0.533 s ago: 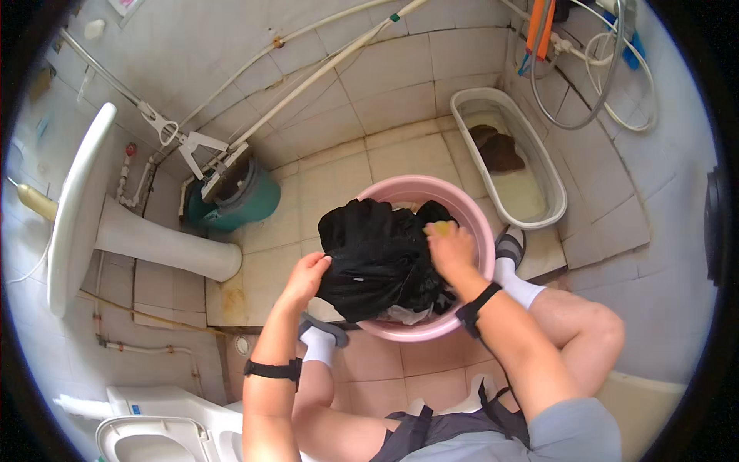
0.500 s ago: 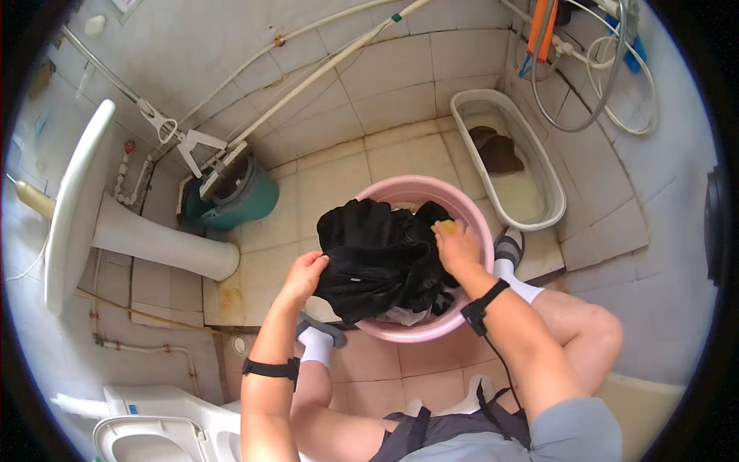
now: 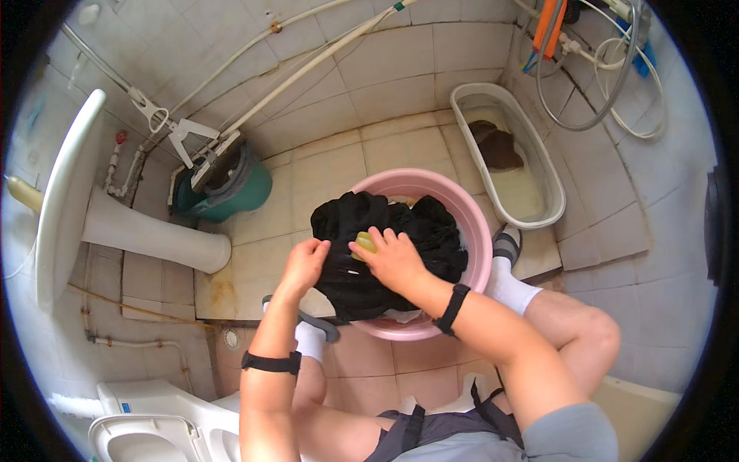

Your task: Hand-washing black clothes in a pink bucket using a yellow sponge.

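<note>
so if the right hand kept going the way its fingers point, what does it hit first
Probably the left hand: the right hand, pressing a yellow soap bar onto the black garment, points left toward it. Depth is unclear.

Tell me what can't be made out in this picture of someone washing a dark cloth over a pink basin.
- Inside of the pink basin: the black cloth covers it in the head view, so any water is hidden.
- Yellow soap bar: mostly under the right hand.
- Left hand fingertips: curled into the cloth.
- Dark lump in the white tub: too small to identify.
- Toilet: cut off by the lower edge.
</note>
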`<state>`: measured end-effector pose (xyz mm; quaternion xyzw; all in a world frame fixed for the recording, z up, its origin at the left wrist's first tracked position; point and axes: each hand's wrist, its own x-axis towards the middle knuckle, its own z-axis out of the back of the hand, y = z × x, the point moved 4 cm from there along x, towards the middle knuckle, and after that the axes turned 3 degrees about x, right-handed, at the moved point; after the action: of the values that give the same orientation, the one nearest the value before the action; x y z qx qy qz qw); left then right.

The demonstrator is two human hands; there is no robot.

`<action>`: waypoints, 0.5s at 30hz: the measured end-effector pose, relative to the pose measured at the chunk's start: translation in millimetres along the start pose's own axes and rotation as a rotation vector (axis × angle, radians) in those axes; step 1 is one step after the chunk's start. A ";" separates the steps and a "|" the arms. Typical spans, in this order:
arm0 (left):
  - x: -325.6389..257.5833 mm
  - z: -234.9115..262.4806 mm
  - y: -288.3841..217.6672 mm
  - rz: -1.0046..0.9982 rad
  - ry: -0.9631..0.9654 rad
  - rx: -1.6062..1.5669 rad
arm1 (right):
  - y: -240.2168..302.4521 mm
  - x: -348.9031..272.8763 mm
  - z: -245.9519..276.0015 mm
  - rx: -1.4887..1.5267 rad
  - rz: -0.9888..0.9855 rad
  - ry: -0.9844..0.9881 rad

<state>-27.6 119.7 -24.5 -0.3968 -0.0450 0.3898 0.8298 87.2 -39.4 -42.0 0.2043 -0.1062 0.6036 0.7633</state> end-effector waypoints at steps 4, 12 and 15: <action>4.0 21.9 -17.3 0.027 0.028 0.008 | -58.7 -27.7 9.6 -0.124 -0.033 0.247; 31.6 74.2 -76.3 -0.077 0.048 0.347 | -56.2 -35.4 89.2 0.417 -0.137 0.094; 31.2 46.0 -60.6 -0.102 -0.087 0.515 | 19.9 -20.8 82.3 0.664 0.211 0.159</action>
<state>13.3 146.6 41.6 -0.1527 0.0003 0.3626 0.9193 69.8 -90.1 26.8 0.3816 0.1349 0.6946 0.5948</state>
